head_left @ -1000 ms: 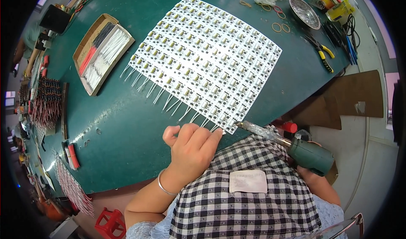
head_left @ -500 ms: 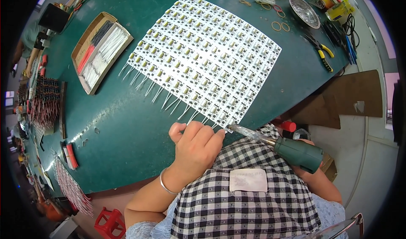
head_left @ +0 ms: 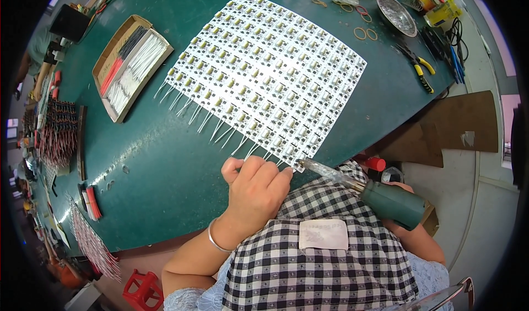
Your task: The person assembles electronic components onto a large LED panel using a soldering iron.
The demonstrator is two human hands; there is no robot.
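Note:
A large white sheet of small circuit boards (head_left: 275, 66) lies on the green table, with pairs of white wires (head_left: 201, 121) sticking out along its near left edge. My left hand (head_left: 258, 187) is closed at the sheet's near corner, fingertips pinched by the last wires; what it holds is hidden under the fingers. My right hand (head_left: 405, 228), mostly hidden behind the tool, grips a green-bodied soldering iron (head_left: 392, 202). The iron's metal tip is at the near corner pads, just right of my left fingertips.
To the left stands a cardboard box (head_left: 132, 68) of black, red and white wires. Red-and-dark wire bundles (head_left: 58, 129) hang farther left. Yellow-handled pliers (head_left: 419, 71), a metal dish (head_left: 397, 15) and rubber bands (head_left: 365, 34) lie at the right. A red stool (head_left: 143, 290) stands below.
The soldering iron's body has shifted slightly right and down, while its tip remains at the near corner. My left hand has barely moved.

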